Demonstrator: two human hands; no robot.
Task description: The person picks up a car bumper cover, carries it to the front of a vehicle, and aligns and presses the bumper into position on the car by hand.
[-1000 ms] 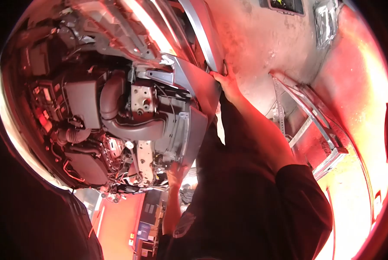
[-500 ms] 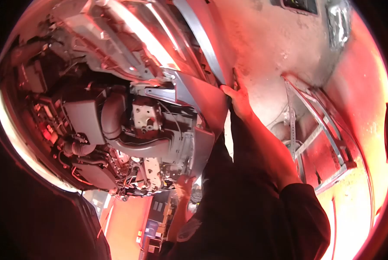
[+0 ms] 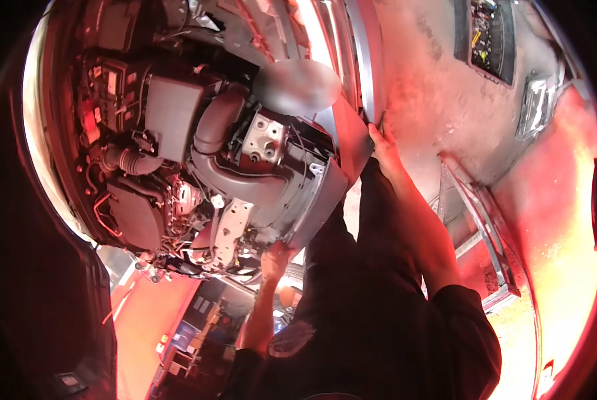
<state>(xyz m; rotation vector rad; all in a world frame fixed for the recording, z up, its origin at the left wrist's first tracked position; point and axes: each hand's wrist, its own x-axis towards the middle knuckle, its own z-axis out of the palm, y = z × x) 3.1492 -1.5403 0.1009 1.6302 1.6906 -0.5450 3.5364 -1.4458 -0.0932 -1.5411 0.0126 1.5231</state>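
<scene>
A grey car bumper cover (image 3: pixel 367 47) runs along the front of an open engine bay. My right hand (image 3: pixel 384 141) is closed around its edge, the thumb on the near side and the fingers partly hidden behind it. At the lower corner of the grey front panel (image 3: pixel 322 200), my left hand (image 3: pixel 276 259) is closed with its fingertips hidden; it seems to grip that panel's edge. Between the hands and the engine lie a curved black air intake duct (image 3: pixel 222 127), a black box-shaped cover (image 3: pixel 172 117) and a pale metal bracket (image 3: pixel 232 230).
A dark open case (image 3: pixel 490 40) of small items lies on the concrete floor (image 3: pixel 418 80) at upper right. Near it is a clear, shiny part (image 3: pixel 540 103), perhaps a headlamp. A metal frame stand (image 3: pixel 482 220) stands to the right. Shelving (image 3: pixel 192 327) shows at lower left.
My view has shifted, and more of the engine bay and the floor case shows. Both hands stay at the panel edges; the right appears farther right, the left slightly higher in view.
</scene>
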